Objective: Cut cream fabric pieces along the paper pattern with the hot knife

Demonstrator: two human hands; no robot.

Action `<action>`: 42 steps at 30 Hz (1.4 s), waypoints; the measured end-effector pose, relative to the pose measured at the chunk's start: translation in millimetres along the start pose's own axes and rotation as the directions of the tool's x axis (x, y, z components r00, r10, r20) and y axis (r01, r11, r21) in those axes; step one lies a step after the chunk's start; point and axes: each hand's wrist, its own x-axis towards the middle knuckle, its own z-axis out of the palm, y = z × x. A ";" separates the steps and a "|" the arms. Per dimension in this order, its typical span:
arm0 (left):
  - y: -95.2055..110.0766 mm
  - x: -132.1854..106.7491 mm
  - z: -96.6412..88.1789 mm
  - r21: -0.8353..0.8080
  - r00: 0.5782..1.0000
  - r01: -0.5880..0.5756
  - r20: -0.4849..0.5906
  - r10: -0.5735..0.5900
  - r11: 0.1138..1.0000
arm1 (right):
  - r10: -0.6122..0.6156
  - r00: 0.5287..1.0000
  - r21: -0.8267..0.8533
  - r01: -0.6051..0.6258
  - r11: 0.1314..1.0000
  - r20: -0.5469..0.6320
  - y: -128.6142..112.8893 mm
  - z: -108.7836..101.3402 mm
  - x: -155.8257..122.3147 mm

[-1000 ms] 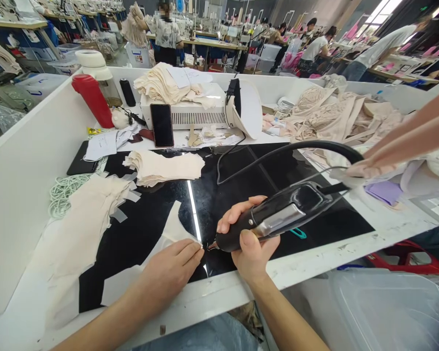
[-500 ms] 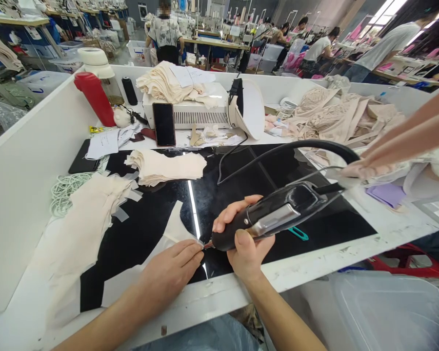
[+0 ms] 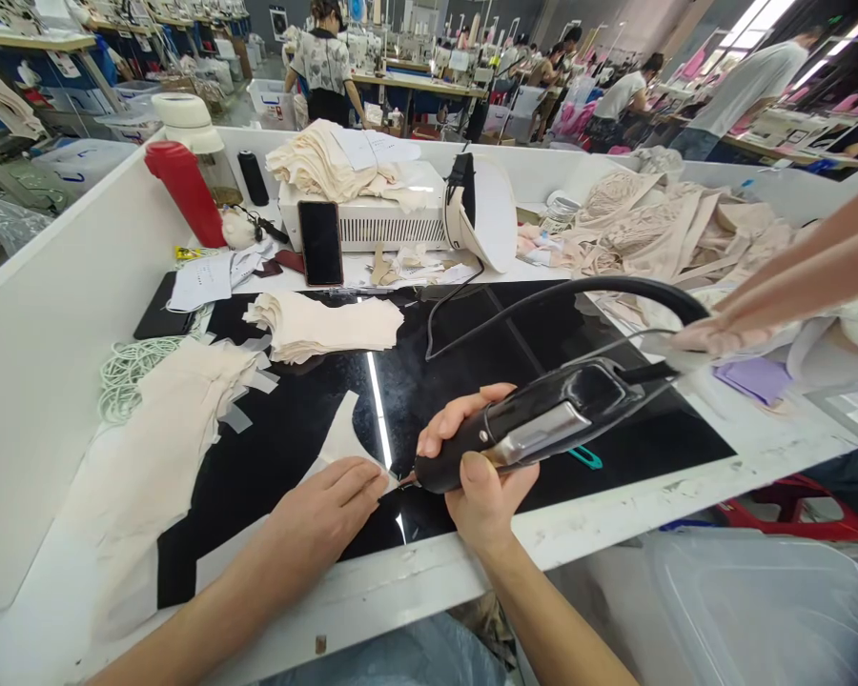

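A busy garment workshop, rows of sewing stations behind, and up front a white-walled table (image 3: 615, 505) with a glossy black top. Centre of the action: the black corded hand tool (image 3: 543, 419), low over the near edge of the table, its narrow tip pointing left and meeting the corner of a pale cream fabric piece (image 3: 343, 443). The right hand (image 3: 482, 476) is wrapped tight around the tool's body, thumb on the near side, fingers curled over the top. The left hand (image 3: 321, 519) lies flat, palm down, fingertips pinning that fabric corner just beside the tip. The tool's thick black cable (image 3: 579, 286) arcs up and away to the right. Further back, a stack of cut cream pieces (image 3: 321, 324) on the black top, and a looser heap of cream fabric (image 3: 164, 429) spilling down the left side. Behind those, a phone (image 3: 320, 243) leans against a white vented box (image 3: 386, 221), with a red bottle (image 3: 182, 195) at the left wall. On the right, a co-worker's arm (image 3: 793, 276) reaches in above a pile of beige lace garments (image 3: 658, 229).
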 end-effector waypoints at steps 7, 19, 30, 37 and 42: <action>-3.8 -9.9 5.7 -0.073 0.996 0.068 0.059 -0.064 0.995 | 0.016 1.000 0.025 -0.016 1.000 0.008 -2.4 -0.1 -2.2; -2.7 -11.4 1.8 -0.168 0.997 0.077 0.036 -0.072 0.983 | 0.028 1.000 -0.018 -0.028 0.999 0.006 -2.3 -0.3 -2.5; 1.0 -6.0 -7.0 -0.182 0.994 0.105 -0.011 -0.109 0.978 | 0.016 1.000 -0.023 -0.017 1.000 -0.025 -4.7 7.7 5.1; 2.2 -7.0 -5.9 -0.209 0.987 0.137 -0.050 -0.151 0.968 | 0.040 0.999 -0.050 -0.041 0.998 -0.021 2.6 14.1 9.9; 2.6 -10.0 -0.7 -0.194 0.986 0.151 -0.039 -0.161 0.969 | 0.044 0.999 -0.026 -0.045 0.999 -0.008 5.4 15.1 7.7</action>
